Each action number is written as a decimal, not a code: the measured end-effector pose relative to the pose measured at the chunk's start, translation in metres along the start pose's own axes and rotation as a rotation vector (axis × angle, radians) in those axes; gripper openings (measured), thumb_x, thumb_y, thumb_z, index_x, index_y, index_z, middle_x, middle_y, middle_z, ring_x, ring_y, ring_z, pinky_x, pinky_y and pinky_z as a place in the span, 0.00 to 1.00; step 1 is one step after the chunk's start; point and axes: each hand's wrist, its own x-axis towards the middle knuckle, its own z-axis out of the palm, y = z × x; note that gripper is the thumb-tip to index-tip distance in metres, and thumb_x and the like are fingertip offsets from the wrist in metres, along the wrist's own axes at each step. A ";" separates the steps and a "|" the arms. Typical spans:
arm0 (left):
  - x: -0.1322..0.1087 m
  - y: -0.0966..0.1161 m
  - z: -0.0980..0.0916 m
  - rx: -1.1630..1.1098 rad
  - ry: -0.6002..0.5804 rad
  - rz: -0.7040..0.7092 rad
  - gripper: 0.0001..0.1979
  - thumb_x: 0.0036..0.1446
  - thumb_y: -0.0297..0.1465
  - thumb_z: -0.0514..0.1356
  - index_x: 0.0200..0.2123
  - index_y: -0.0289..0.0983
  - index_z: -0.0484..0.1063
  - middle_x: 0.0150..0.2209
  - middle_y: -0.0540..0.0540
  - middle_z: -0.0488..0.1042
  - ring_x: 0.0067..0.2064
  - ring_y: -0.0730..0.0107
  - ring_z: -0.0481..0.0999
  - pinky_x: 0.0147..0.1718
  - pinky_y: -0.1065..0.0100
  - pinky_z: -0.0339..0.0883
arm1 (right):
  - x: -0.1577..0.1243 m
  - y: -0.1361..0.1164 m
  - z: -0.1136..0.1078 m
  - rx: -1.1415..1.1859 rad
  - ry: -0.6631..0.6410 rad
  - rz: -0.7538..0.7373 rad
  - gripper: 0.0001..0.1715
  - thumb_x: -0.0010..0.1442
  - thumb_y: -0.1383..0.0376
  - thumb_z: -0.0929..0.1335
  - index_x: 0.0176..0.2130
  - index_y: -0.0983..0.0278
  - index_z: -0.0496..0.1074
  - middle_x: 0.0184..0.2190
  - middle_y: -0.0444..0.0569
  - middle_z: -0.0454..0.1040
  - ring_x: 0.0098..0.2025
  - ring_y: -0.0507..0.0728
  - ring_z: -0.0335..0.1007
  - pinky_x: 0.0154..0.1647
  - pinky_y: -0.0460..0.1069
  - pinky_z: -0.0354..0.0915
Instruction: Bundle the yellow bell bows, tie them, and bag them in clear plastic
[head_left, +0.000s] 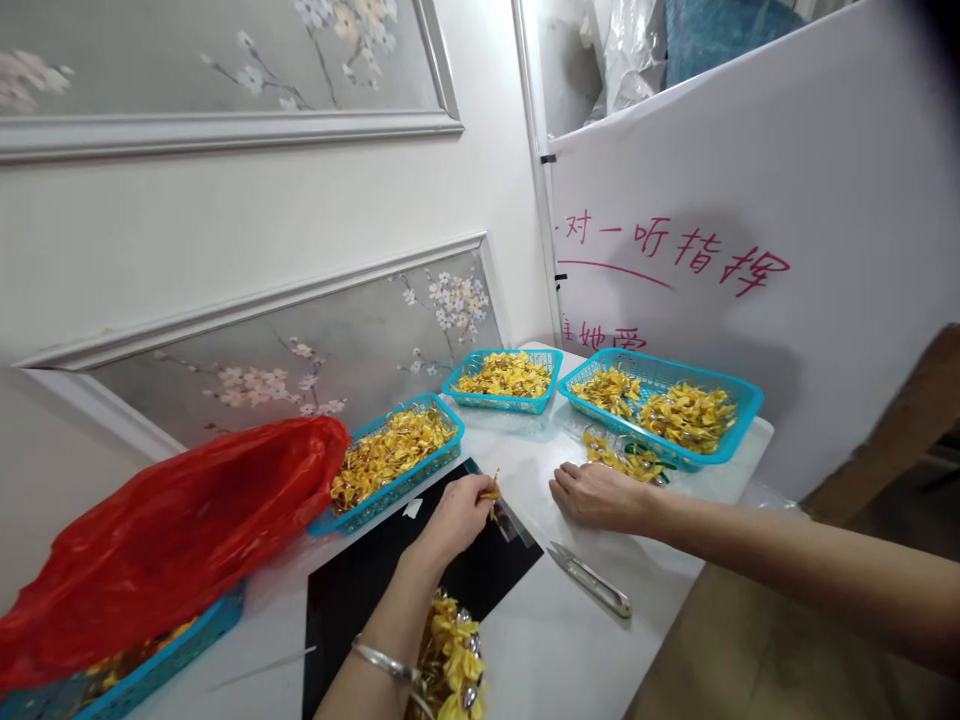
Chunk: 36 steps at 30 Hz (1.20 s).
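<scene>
Yellow flower point(493, 492) in pinching left hand point(459, 515); right hand point(596, 495) palm-down on table point(555, 640).

Bag point(172, 530) left of baskets point(501, 402), mat point(360, 590) before them, snips point(591, 580) right of mat; all on table point(555, 650)

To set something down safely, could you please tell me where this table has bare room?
Bare white tabletop lies at the front edge, between the black mat and the snips. A smaller patch sits between the middle basket and the left hand. Baskets crowd the back; the red bag fills the left.
</scene>
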 end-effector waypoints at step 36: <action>-0.038 0.109 -0.018 -0.504 0.063 0.017 0.15 0.60 0.39 0.55 0.24 0.38 0.65 0.22 0.54 0.63 0.26 0.72 0.63 0.26 0.70 0.57 | -0.053 -0.052 -0.087 1.594 0.377 0.235 0.14 0.63 0.56 0.66 0.33 0.65 0.68 0.21 0.43 0.71 0.23 0.49 0.68 0.24 0.43 0.64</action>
